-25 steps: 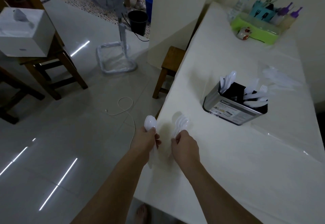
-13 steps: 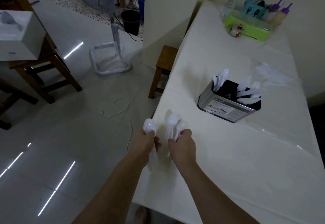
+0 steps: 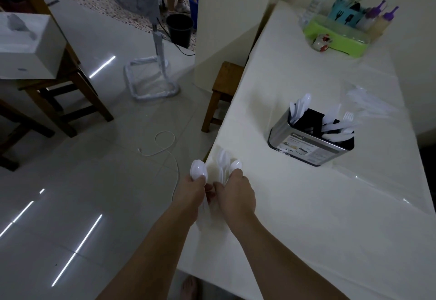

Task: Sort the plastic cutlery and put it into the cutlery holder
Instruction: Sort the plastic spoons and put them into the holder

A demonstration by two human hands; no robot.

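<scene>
Spoons bunched over the table's left edge
Left hand (image 3: 192,191) grips stacked spoons (image 3: 199,170); right hand (image 3: 236,193) pinches a fanned bunch (image 3: 224,164). A loose one could slip floorward, well short of the cutlery holder (image 3: 311,144).

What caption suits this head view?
Both hands, left hand and right hand, gripping white plastic spoons near cutlery holder.

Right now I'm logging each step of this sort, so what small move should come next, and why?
Probably carry the spoons to the cutlery holder. The left hand and right hand both grip white spoons at the table edge, and spoons already stand in the holder's left compartment.
</scene>
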